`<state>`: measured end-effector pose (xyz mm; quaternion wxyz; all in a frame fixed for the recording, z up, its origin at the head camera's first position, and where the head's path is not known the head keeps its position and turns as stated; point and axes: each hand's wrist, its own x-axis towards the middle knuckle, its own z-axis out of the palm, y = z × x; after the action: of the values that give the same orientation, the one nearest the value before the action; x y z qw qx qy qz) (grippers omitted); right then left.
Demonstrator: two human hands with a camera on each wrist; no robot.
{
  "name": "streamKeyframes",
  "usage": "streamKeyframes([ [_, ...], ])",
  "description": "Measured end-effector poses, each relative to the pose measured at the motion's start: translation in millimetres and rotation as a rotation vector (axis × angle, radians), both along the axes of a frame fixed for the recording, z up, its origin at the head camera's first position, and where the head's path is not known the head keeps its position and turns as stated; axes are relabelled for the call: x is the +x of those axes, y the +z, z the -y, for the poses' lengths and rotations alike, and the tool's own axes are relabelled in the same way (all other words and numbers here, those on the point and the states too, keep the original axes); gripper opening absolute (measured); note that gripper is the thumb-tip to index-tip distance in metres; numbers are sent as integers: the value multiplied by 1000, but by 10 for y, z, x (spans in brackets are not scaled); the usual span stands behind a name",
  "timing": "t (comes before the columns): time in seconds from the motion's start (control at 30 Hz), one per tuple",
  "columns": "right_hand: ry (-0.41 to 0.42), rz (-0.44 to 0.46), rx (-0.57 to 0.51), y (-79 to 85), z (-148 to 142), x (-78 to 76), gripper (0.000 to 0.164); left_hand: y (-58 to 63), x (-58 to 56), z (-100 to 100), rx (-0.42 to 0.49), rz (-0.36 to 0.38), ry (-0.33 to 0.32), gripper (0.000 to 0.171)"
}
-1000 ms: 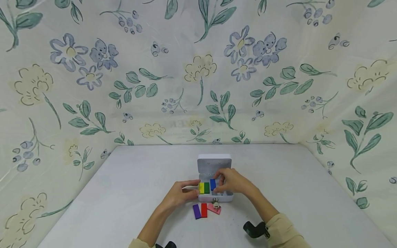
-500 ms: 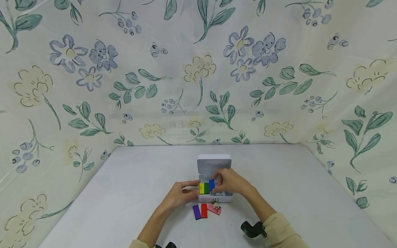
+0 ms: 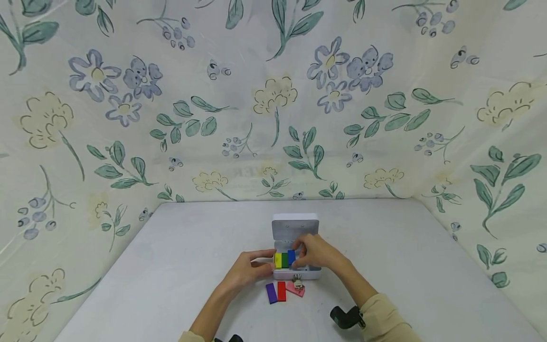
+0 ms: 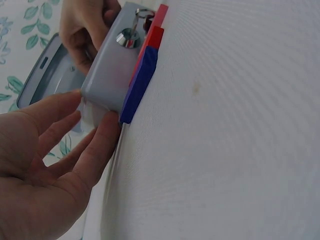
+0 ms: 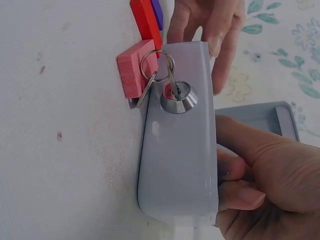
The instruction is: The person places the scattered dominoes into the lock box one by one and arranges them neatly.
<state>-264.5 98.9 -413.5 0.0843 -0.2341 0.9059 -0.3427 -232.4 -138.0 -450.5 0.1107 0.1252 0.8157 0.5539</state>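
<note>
Blue block (image 3: 291, 256) pinched in right hand (image 3: 315, 251); left hand (image 3: 249, 268), spread, touches box (image 3: 285, 275).

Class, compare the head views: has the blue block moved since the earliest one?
Yes. Judged against the open box, the blue block has shifted slightly left in the head view, toward the green block.

Beige sleeves (image 3: 386, 320), black wrist cameras (image 3: 344, 317)
</note>
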Motion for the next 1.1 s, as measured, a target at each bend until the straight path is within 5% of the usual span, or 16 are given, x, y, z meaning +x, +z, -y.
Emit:
streamKeyframes([
  [1.1,-77,9,109,-21,87,32,40,18,15,-13,0,14,16,47],
])
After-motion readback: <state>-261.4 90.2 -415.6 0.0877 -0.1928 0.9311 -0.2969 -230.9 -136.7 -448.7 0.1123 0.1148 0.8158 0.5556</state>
